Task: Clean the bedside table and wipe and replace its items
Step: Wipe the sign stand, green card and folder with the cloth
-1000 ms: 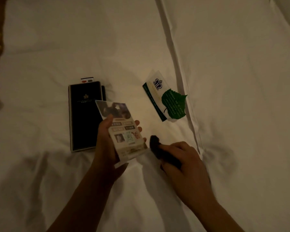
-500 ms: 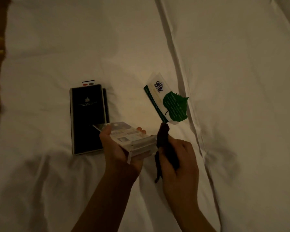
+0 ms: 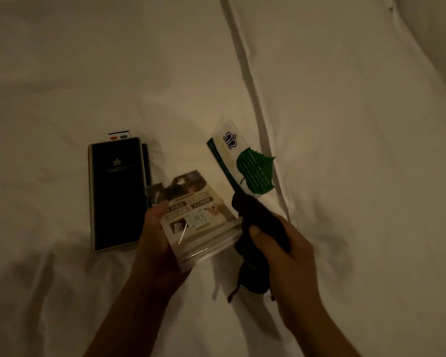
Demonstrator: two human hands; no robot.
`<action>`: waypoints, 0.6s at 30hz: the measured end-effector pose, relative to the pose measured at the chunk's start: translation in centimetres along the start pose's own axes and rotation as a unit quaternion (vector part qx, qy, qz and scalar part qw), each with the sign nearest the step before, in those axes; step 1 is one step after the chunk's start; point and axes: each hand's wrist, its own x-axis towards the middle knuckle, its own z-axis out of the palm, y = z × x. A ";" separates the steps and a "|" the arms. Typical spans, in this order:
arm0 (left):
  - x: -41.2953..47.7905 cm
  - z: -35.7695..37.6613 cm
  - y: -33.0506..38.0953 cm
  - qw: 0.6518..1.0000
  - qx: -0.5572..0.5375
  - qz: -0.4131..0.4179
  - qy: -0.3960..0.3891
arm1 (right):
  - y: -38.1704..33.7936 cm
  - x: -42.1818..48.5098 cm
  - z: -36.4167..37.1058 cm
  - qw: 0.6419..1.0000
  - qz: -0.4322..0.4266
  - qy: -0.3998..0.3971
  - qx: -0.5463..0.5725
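Dimly lit from above, the head view is looking down on a white bedsheet (image 3: 345, 124) that is carrying everything in sight. Toward the sheet's left side a black folder (image 3: 116, 191) is lying flat, a small crest and a line of pale lettering on its cover too faint to read, and a white tab with a red and a dark mark (image 3: 119, 136) is peeking out past its far end. Nearer the middle, a leaf card (image 3: 245, 163) is lying at a slant beside a long seam in the sheet, showing a dark blue crest monogram, a green leaf shape and a green strip down one edge; its small print is not legible.

The left hand (image 3: 157, 243) is gripping a clear acrylic sign holder (image 3: 198, 217), thumb curled over the near left of its face and fingers hidden behind it. The printed insert is showing a photo at the top, dark label boxes with unreadable characters and a square code near the middle. The holder is overlapping the folder's right edge from above.

The right hand (image 3: 281, 251) is closed around a dark cloth (image 3: 252, 235), thumb pressing on it, the cloth's upper end touching the holder's right edge and a tail hanging below the palm. The cloth's tip is covering the leaf card's near corner.

Wide bare sheet is lying open to the right and along the far edge.
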 end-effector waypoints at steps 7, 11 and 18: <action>0.3 -1.1 -0.6 0.986 0.150 -0.072 0.017 | -2.1 2.5 -2.1 0.997 -0.010 -0.081 -0.012; 0.0 -1.1 -0.3 0.970 0.238 -0.041 -0.006 | -2.5 3.4 -1.5 0.963 -0.170 -0.069 -0.195; -1.5 -0.3 -1.1 0.959 0.261 -0.106 0.013 | -1.6 3.1 -1.0 0.881 -0.263 -0.014 -0.392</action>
